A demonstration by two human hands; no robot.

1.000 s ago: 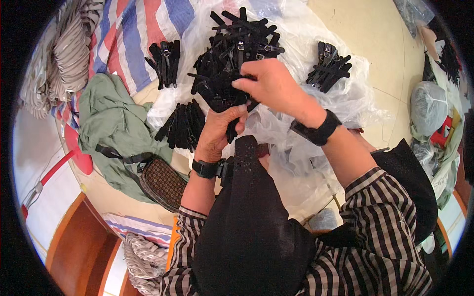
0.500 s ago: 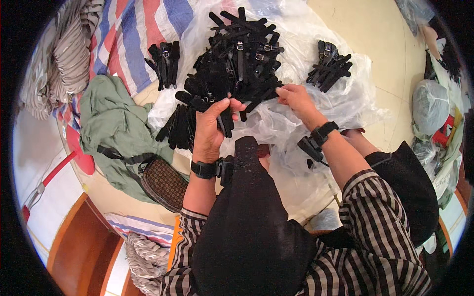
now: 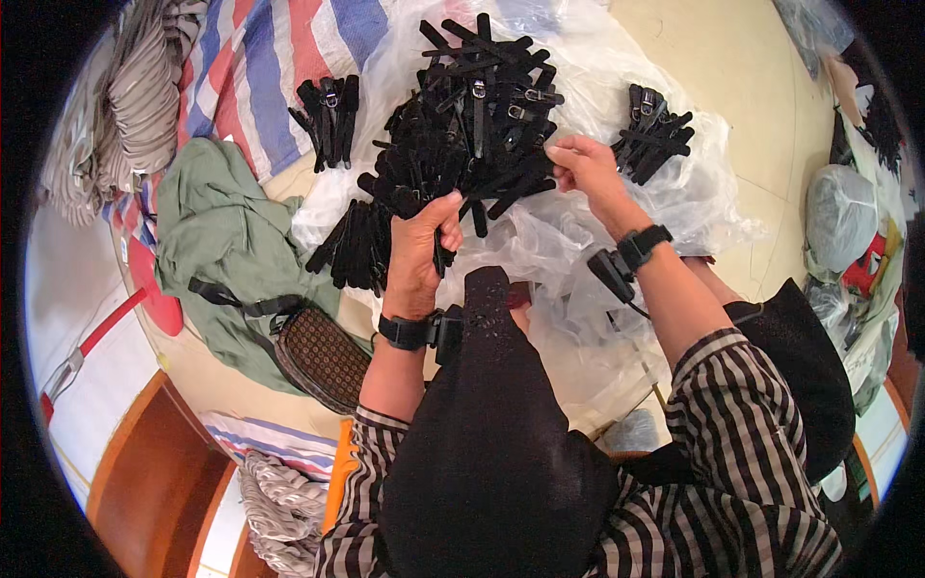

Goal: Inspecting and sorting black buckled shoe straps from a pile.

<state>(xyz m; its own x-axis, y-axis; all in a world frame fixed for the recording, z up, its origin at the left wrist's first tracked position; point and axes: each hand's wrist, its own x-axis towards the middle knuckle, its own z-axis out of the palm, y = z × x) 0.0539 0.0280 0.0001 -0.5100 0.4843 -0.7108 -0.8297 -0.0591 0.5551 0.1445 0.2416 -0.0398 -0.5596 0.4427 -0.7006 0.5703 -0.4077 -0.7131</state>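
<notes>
A big heap of short black straps with silver buckles [image 3: 482,111] lies in front of me on clear plastic sheeting. My left hand [image 3: 424,236] is at its near left edge, fingers closed around a bunch of black straps [image 3: 405,188] that fans out above the thumb. At the heap's right edge is my right hand [image 3: 586,171], thumb and fingers curled together beside the strap ends; what they pinch, if anything, is too small to tell. Another bundle of black straps [image 3: 352,246] lies just left of my left hand.
Smaller strap bundles lie apart, one at the left [image 3: 330,120], one at the right [image 3: 653,135]. Crumpled plastic sheeting [image 3: 578,279] spreads over the floor. Green cloth [image 3: 222,231] and a brown patterned pouch [image 3: 323,356] are at left, below a striped woven sheet [image 3: 279,77].
My left hand's fingers have curled in tighter around the strap bunch. The right hand has shifted slightly, its fingers coming away a little from the strap ends. The whole view has moved slightly.
</notes>
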